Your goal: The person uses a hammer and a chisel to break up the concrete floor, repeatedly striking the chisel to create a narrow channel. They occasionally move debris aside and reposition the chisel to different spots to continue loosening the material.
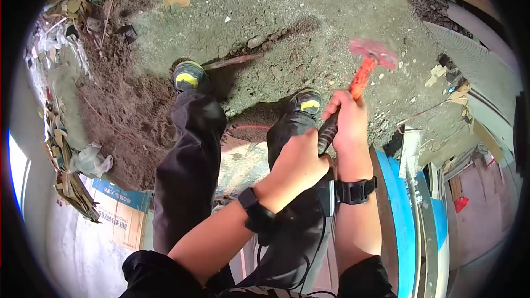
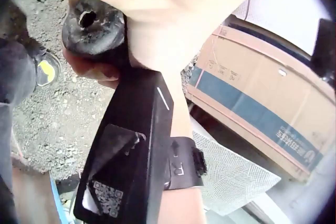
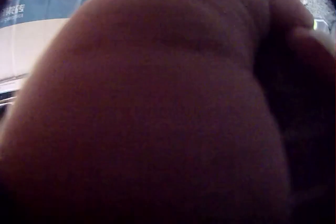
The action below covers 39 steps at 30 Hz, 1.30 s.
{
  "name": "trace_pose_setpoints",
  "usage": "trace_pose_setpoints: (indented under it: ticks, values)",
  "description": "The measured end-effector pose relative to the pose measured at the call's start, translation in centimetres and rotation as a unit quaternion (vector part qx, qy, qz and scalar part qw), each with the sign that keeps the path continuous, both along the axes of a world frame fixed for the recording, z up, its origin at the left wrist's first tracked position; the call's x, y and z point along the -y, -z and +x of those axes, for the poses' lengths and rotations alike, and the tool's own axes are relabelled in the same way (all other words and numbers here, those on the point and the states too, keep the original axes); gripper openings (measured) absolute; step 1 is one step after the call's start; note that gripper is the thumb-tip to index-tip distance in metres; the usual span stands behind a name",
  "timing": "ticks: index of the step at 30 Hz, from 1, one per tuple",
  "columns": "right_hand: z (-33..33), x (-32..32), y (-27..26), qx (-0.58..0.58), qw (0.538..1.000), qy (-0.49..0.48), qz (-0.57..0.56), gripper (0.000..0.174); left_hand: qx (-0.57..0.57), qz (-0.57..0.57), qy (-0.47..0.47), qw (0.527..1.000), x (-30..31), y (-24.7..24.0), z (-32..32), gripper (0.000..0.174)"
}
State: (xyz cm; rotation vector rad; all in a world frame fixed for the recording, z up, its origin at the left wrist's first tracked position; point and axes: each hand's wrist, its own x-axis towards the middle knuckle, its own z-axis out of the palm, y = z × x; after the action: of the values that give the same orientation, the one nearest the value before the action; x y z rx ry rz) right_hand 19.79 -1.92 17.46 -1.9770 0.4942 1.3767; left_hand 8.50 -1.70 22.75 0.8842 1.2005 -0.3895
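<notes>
A sledgehammer with a red head (image 1: pixel 374 54) and an orange handle (image 1: pixel 361 80), black at the grip, is held in both hands out over the ground. My right hand (image 1: pixel 349 121) grips the handle nearer the head, while my left hand (image 1: pixel 301 157) wraps it lower down, close to its end. The black butt of the handle (image 2: pixel 97 29) shows in the left wrist view below the left hand. The hammer head looks blurred. Dark close-up skin fills most of the right wrist view, hiding the hammer there.
Feet in dark shoes (image 1: pixel 190 76) stand apart on dug soil and rough concrete (image 1: pixel 287 5). A wooden stick (image 1: pixel 234 62) lies by the left shoe. Cardboard scraps and rubble line the left; a printed carton (image 1: pixel 118 212) stands lower left. Blue-edged boards (image 1: pixel 395 215) lean at the right.
</notes>
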Motion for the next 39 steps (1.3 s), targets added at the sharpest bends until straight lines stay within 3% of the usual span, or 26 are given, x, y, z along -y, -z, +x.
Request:
trace_pose_setpoints:
  ticks: [4,6,11,13,14,20,27,30,35,39]
  values:
    - [-2.9,-0.8,1.8,-0.036,0.999,-0.019,-0.009,0.010,-0.043,0.002,0.013,0.999,-1.0,0.8,-2.0,0.033]
    - [-5.1,-0.4,3.0,-0.098,0.994,-0.039,-0.007,0.011,-0.068,-0.024,-0.046,0.996,-0.4,1.0,-3.7,0.031]
    - [-9.3,1.3,4.0,-0.145,0.989,-0.024,-0.015,0.010,-0.088,-0.015,-0.051,0.995,1.9,1.7,-6.8,0.026]
    - [-9.0,1.7,3.7,-0.151,0.988,0.001,-0.025,0.011,-0.098,0.036,0.001,0.995,2.1,1.3,-7.0,0.027]
    - [-8.7,1.8,3.4,-0.143,0.989,0.009,-0.035,0.011,-0.098,-0.008,-0.056,0.994,2.4,1.2,-6.4,0.026]
    - [-3.9,1.0,1.1,-0.112,0.993,-0.017,-0.037,0.011,-0.068,-0.075,-0.046,0.994,1.2,-0.5,-2.7,0.025]
    - [-0.6,-0.8,-1.2,-0.061,0.998,0.004,-0.003,0.010,-0.035,-0.036,-0.001,0.999,-1.1,-1.9,0.1,0.031]
    - [-0.9,-1.0,0.5,-0.070,0.997,0.015,-0.001,0.010,-0.034,-0.002,0.003,0.999,-1.4,-0.5,-0.2,0.032]
    - [-4.0,-0.1,3.6,-0.125,0.992,-0.014,-0.025,0.010,-0.101,-0.060,-0.058,0.991,0.3,1.7,-2.2,0.025]
    - [-5.8,1.7,2.7,-0.170,0.984,-0.047,-0.031,0.009,-0.126,-0.059,-0.063,0.988,2.1,0.0,-3.8,0.022]
